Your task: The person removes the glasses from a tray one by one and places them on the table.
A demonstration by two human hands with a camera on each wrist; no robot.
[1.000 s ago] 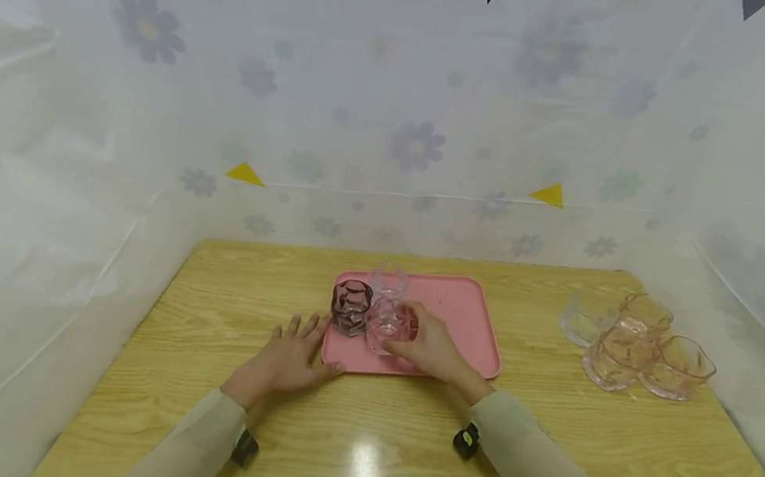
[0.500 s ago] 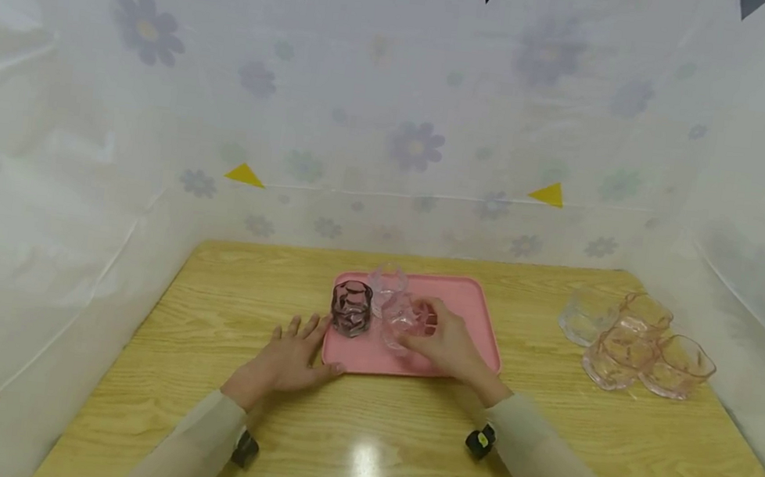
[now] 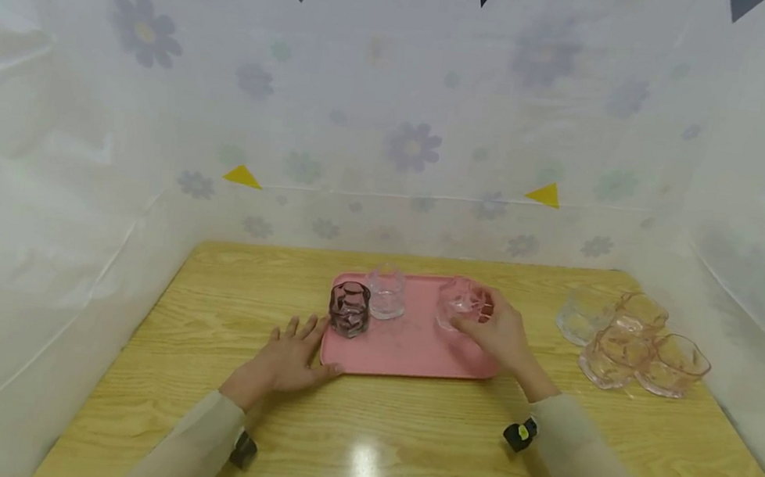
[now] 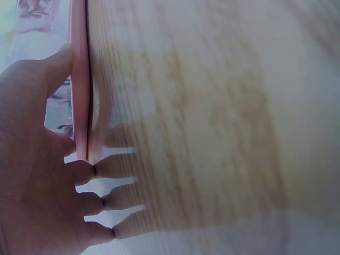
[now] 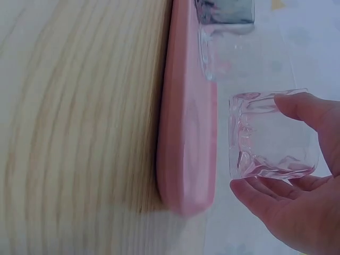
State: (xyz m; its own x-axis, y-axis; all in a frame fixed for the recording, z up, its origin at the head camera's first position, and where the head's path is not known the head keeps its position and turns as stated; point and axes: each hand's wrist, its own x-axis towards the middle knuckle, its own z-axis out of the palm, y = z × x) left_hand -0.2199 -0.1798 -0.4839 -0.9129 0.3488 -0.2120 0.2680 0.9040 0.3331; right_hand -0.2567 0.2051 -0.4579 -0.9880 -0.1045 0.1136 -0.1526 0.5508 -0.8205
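Observation:
In the head view my right hand [image 3: 504, 337] holds a clear, pink-tinged faceted glass [image 3: 454, 305] over the right part of the pink tray [image 3: 404, 355]. Thumb and fingers clasp opposite sides of this glass in the right wrist view, where a gap shows between its base and the tray's rim. Spread fingers of my left hand [image 3: 285, 359] lie at the tray's front left corner, the thumb touching its rim. A dark smoky glass [image 3: 349, 310] stands at the tray's left side. Behind it to the right is another clear glass [image 3: 386, 294].
On the right of the wooden table [image 3: 362, 417] stand a clear glass [image 3: 582, 316] and several amber-tinted glasses [image 3: 613, 358], grouped close together. White flower-patterned sheeting [image 3: 337, 139] encloses the back and sides.
My right hand has carried the pink-tinged glass rightward and back across the tray, away from the dark and clear glasses. My left hand has stayed in place.

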